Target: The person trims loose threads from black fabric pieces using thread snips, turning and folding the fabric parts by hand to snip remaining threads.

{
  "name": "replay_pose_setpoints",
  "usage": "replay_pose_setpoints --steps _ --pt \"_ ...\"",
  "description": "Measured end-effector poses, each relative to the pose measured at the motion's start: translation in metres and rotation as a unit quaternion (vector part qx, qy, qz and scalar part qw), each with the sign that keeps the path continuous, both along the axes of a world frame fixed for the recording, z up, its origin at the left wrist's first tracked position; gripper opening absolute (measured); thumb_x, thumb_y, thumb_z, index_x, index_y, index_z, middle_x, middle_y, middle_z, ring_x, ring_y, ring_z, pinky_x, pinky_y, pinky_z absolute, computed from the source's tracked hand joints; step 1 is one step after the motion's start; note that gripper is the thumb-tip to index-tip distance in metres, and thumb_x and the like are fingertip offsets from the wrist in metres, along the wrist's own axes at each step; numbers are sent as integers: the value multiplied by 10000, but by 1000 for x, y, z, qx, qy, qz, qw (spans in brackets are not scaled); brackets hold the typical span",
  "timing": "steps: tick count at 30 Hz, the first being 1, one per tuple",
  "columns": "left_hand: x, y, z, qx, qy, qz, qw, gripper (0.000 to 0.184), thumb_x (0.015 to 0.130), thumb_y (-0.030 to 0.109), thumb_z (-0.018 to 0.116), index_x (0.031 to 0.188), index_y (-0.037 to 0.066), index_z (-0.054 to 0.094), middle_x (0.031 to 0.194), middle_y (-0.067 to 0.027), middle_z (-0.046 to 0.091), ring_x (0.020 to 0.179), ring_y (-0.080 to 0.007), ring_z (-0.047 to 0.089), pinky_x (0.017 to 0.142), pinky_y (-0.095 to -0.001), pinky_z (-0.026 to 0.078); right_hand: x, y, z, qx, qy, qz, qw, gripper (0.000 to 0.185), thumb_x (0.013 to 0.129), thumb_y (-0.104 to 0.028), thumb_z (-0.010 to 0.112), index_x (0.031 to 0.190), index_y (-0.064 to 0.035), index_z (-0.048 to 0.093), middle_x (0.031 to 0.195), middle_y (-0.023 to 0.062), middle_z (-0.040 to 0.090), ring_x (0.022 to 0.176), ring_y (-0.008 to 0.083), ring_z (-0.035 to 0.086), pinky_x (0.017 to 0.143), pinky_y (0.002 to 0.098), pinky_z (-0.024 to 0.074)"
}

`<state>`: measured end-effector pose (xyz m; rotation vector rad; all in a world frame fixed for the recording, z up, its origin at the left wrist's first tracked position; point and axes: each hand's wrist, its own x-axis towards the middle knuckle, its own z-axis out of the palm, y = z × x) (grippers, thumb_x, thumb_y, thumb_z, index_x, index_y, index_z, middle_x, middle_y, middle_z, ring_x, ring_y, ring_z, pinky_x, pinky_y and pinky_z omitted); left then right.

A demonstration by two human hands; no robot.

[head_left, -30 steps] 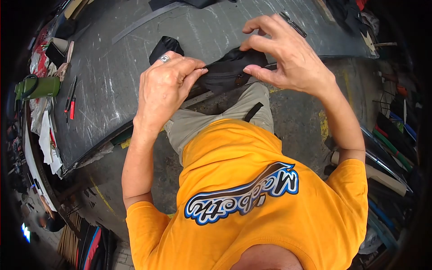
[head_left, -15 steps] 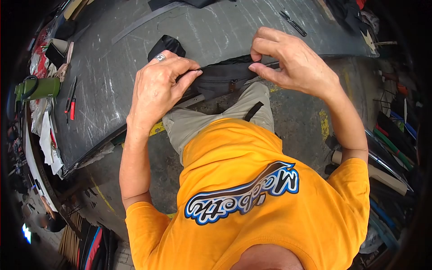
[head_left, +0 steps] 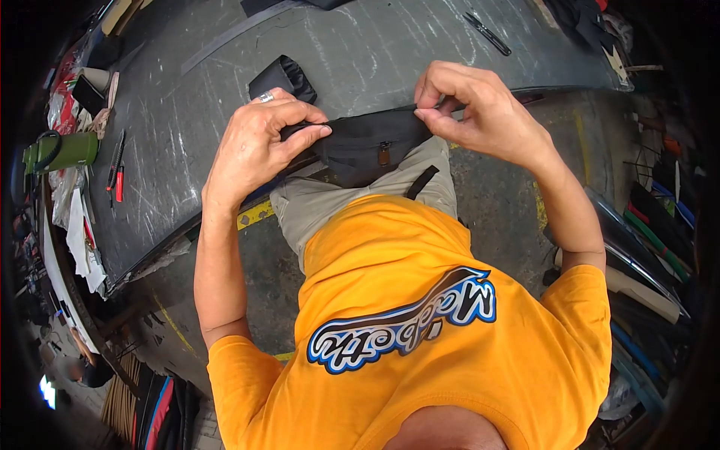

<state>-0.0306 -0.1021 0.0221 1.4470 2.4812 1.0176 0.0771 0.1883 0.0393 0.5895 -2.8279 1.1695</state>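
Pinching narrowly with the fingers (head_left: 306, 114) of the left hand (head_left: 253, 141), thumb set close against forefinger, near one end of the upper edge of a black fabric piece (head_left: 352, 150). Matching that grip at the other end with the right hand (head_left: 484, 109), thumb and forefinger closed on the same edge. Stretching the edge almost straight between the two pinches and letting the rest hang below, by the near side of the desk (head_left: 360, 75) and over the beige trousers (head_left: 319, 202), with a brownish pull tab (head_left: 385, 154) on its face. Seems, as a step, to be spreading and lining up the edge. Looks to call next for even tension, two firm pinches and a flat, unpuckered edge. Lying farther out on the desk: a bunched black cloth (head_left: 283, 78) just beyond the left hand, a dark slim tool (head_left: 487, 34) beyond the right. Set well apart, at far left: a red pen (head_left: 120, 184) and a green container (head_left: 75, 152).
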Motion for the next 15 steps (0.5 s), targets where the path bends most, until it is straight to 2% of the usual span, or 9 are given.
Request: replay_pose_setpoints --steps 8,11,15 --pt "-5 -3 -3 -1 -29 -7 1000 173 813 162 809 917 34 757 808 -93 723 785 -247 666 724 -354 532 2 -3 2 -19 -17 -32 999 133 879 4 716 931 -16 595 906 29 635 775 113 642 626 239 536" --pt "-4 -4 -4 -1 -35 -3 999 170 814 163 808 915 36 759 808 -90 724 785 -240 668 724 -353 533 1 -5 -5 -55 18 -43 997 165 875 13 718 988 -18 602 887 21 632 783 108 647 631 243 544" --pt "-6 -8 1 -13 -38 9 999 166 820 164 804 922 39 760 828 -89 728 801 -238 675 737 -356 534 1 -5 -13 -73 43 -56 995 183 880 35 707 989 -15 568 883 20 627 786 94 627 643 240 545"
